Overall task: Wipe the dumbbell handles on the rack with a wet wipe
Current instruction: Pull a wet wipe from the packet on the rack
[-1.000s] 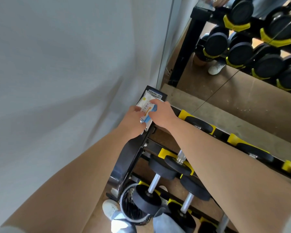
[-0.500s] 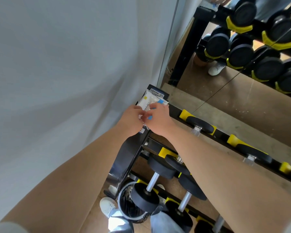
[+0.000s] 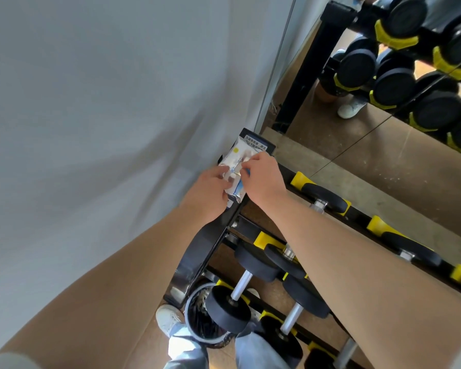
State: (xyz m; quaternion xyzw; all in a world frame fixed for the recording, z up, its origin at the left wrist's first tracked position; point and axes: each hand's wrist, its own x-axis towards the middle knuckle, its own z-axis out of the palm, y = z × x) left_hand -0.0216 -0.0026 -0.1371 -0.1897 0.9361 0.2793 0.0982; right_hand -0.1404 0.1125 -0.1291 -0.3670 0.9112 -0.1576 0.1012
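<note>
A: Wipe pack (image 3: 233, 166) lies at the top of the rack's (image 3: 205, 251) corner post. Our left hand (image 3: 210, 195) grips its lower end, and our right hand (image 3: 261, 179) pinches its middle.

B: We judge: brace the pack firmly, open slowly, draw a single wipe. Dumbbell handles (image 3: 241, 284) below not yet wiped.

A: Versus one second ago: right hand has slid off the pack's top, so more print shows.

Grey wall (image 3: 91, 129) left, mirror (image 3: 410, 161) ahead; below, what may be a lined bin (image 3: 186, 312) beside a white shoe (image 3: 168, 318).
</note>
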